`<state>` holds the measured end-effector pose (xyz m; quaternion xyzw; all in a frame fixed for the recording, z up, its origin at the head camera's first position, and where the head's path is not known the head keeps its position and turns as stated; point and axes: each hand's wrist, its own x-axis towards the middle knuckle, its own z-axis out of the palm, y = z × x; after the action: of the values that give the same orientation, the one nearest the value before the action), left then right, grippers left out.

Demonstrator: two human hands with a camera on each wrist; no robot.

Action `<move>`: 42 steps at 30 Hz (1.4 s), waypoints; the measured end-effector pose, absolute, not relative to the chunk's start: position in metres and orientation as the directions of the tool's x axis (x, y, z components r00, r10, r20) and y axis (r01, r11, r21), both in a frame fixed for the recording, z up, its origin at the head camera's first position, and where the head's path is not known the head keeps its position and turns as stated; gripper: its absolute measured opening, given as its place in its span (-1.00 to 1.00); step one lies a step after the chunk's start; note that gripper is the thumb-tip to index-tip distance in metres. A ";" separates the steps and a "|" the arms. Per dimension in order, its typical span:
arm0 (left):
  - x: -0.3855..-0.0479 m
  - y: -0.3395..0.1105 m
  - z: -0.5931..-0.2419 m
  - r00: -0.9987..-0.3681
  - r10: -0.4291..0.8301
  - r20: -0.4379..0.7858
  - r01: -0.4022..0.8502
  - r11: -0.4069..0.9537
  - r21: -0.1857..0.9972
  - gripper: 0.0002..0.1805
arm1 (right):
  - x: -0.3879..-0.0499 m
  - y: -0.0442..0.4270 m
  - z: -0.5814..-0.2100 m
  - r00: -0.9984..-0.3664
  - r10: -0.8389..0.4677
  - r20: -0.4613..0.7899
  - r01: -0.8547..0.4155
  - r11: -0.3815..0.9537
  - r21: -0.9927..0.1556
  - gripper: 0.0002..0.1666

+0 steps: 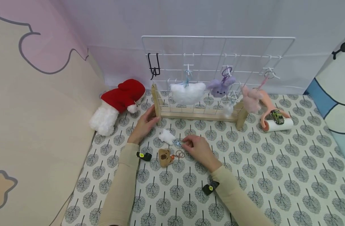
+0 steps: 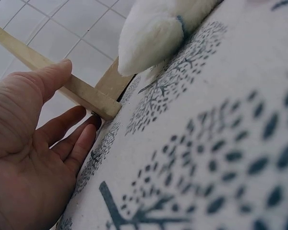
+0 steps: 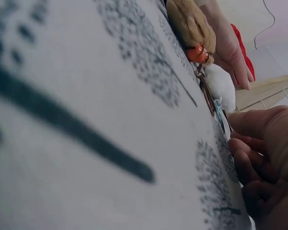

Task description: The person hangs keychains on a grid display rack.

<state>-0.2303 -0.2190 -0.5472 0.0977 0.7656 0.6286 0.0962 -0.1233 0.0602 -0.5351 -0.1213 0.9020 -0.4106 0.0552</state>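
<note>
My left hand [image 1: 145, 124] grips the left wooden foot [image 2: 93, 96] of a white wire grid rack [image 1: 217, 37]. Its thumb lies on one side of the wood, its fingers curled at the other. On the cloth to the right lies a small white plush keychain [image 1: 167, 137] with a pale blue strap and ring [image 3: 222, 115]. At that ring my right hand [image 1: 200, 150] pinches with thumb and forefinger. Just nearer to me lies a brown bear plush keychain [image 1: 164, 157] with an orange bead [image 3: 198, 53] and a ring [image 1: 179, 153].
Plush charms hang from the rack's hooks: a white cloud [image 1: 187, 93], a purple bunny [image 1: 219, 88], a pink one [image 1: 250, 99] and a tiny white one [image 1: 228, 110]. A black hook [image 1: 154, 70] hangs at left. A Santa hat [image 1: 118, 100] and a lint roller [image 1: 279, 124] flank the rack.
</note>
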 end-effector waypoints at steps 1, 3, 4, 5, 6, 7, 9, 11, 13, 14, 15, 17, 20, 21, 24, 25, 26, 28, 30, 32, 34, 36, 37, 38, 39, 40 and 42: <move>-0.230 -0.219 -0.547 -0.962 0.272 -0.024 0.028 0.184 0.983 -0.22 | -0.123 0.060 -0.536 -0.965 -0.261 -0.003 -0.172 0.644 -0.746 -0.75; -0.230 -0.219 -0.548 -0.961 0.274 -0.026 0.024 0.178 0.984 -0.21 | -0.122 0.058 -0.538 -0.967 -0.256 -0.003 -0.173 0.664 -0.727 -0.74; -0.230 -0.219 -0.548 -0.961 0.274 -0.026 0.023 0.176 0.984 -0.21 | -0.121 0.057 -0.538 -0.967 -0.254 0.001 -0.177 0.674 -0.718 -0.74; -0.230 -0.219 -0.548 -0.961 0.275 -0.028 0.022 0.174 0.985 -0.20 | -0.121 0.056 -0.538 -0.968 -0.251 0.008 -0.182 0.680 -0.710 -0.75; -0.231 -0.219 -0.549 -0.961 0.274 -0.030 0.019 0.174 0.984 -0.20 | -0.121 0.056 -0.538 -0.968 -0.250 0.017 -0.189 0.685 -0.703 -0.76; -0.231 -0.219 -0.548 -0.962 0.272 -0.030 0.019 0.176 0.984 -0.20 | -0.121 0.055 -0.538 -0.968 -0.249 0.028 -0.197 0.689 -0.698 -0.78; -0.231 -0.219 -0.548 -0.963 0.266 -0.033 0.017 0.184 0.983 -0.21 | -0.120 0.054 -0.539 -0.967 -0.251 0.047 -0.214 0.695 -0.687 -0.82; -0.230 -0.219 -0.547 -0.965 0.260 -0.034 0.017 0.190 0.982 -0.21 | -0.120 0.054 -0.539 -0.965 -0.255 0.062 -0.228 0.699 -0.678 -0.86; -0.230 -0.219 -0.547 -0.965 0.259 -0.029 0.022 0.194 0.981 -0.22 | -0.120 0.054 -0.539 -0.962 -0.263 0.074 -0.243 0.702 -0.669 -0.90; -0.230 -0.219 -0.547 -0.965 0.260 -0.027 0.025 0.195 0.981 -0.22 | -0.120 0.055 -0.539 -0.960 -0.267 0.081 -0.252 0.703 -0.665 -0.92; -0.230 -0.219 -0.547 -0.965 0.261 -0.026 0.027 0.194 0.981 -0.22 | -0.120 0.055 -0.539 -0.959 -0.271 0.085 -0.257 0.704 -0.662 -0.93; -0.230 -0.218 -0.546 -0.964 0.265 -0.030 0.021 0.186 0.982 -0.22 | -0.120 0.055 -0.538 -0.957 -0.275 0.087 -0.263 0.704 -0.660 -0.92; -0.230 -0.218 -0.546 -0.963 0.268 -0.037 0.011 0.177 0.984 -0.21 | -0.119 0.056 -0.539 -0.958 -0.278 0.074 -0.254 0.695 -0.673 -0.86; -0.231 -0.218 -0.546 -0.963 0.266 -0.039 0.009 0.176 0.984 -0.21 | -0.119 0.057 -0.539 -0.957 -0.280 0.072 -0.253 0.693 -0.675 -0.83; -0.231 -0.218 -0.547 -0.964 0.263 -0.036 0.012 0.180 0.984 -0.21 | -0.117 0.057 -0.540 -0.956 -0.286 0.064 -0.251 0.689 -0.679 -0.77; -0.231 -0.219 -0.547 -0.965 0.260 -0.034 0.015 0.182 0.983 -0.21 | -0.117 0.057 -0.540 -0.955 -0.289 0.067 -0.256 0.690 -0.677 -0.77; -0.230 -0.219 -0.547 -0.965 0.259 -0.034 0.014 0.183 0.983 -0.20 | -0.117 0.056 -0.540 -0.955 -0.290 0.063 -0.255 0.690 -0.678 -0.77; -0.230 -0.219 -0.547 -0.966 0.258 -0.032 0.017 0.185 0.983 -0.21 | -0.116 0.056 -0.540 -0.955 -0.292 0.054 -0.249 0.688 -0.682 -0.81; -0.230 -0.219 -0.547 -0.966 0.257 -0.032 0.017 0.188 0.982 -0.21 | -0.116 0.056 -0.540 -0.955 -0.294 0.051 -0.247 0.683 -0.688 -0.86; -0.230 -0.219 -0.547 -0.967 0.254 -0.030 0.020 0.193 0.981 -0.21 | -0.116 0.055 -0.540 -0.954 -0.296 0.044 -0.243 0.680 -0.691 -0.90; -0.230 -0.219 -0.548 -0.968 0.251 -0.029 0.020 0.193 0.981 -0.22 | -0.116 0.055 -0.539 -0.954 -0.298 0.038 -0.240 0.678 -0.694 -0.92; -0.231 -0.219 -0.549 -0.967 0.252 -0.029 0.022 0.197 0.980 -0.22 | -0.115 0.056 -0.539 -0.955 -0.296 0.025 -0.228 0.679 -0.697 -0.92; -0.231 -0.219 -0.549 -0.967 0.252 -0.030 0.021 0.197 0.980 -0.22 | -0.115 0.057 -0.538 -0.955 -0.297 0.014 -0.221 0.676 -0.703 -0.92; -0.231 -0.219 -0.549 -0.967 0.254 -0.029 0.022 0.196 0.980 -0.22 | -0.115 0.057 -0.536 -0.955 -0.298 0.005 -0.213 0.671 -0.710 -0.92; -0.231 -0.219 -0.549 -0.967 0.255 -0.031 0.020 0.196 0.980 -0.22 | -0.115 0.058 -0.534 -0.954 -0.301 -0.007 -0.205 0.665 -0.718 -0.92; -0.231 -0.219 -0.549 -0.966 0.256 -0.033 0.018 0.195 0.981 -0.23 | -0.115 0.059 -0.531 -0.952 -0.305 -0.016 -0.200 0.660 -0.724 -0.91; -0.231 -0.219 -0.548 -0.966 0.256 -0.035 0.016 0.194 0.981 -0.23 | -0.117 0.060 -0.524 -0.946 -0.323 -0.036 -0.193 0.648 -0.737 -0.92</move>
<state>-0.2311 -0.2191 -0.5483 0.0886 0.7667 0.6287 0.0954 -0.1167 0.0604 -0.5242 -0.1425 0.9039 -0.3949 0.0823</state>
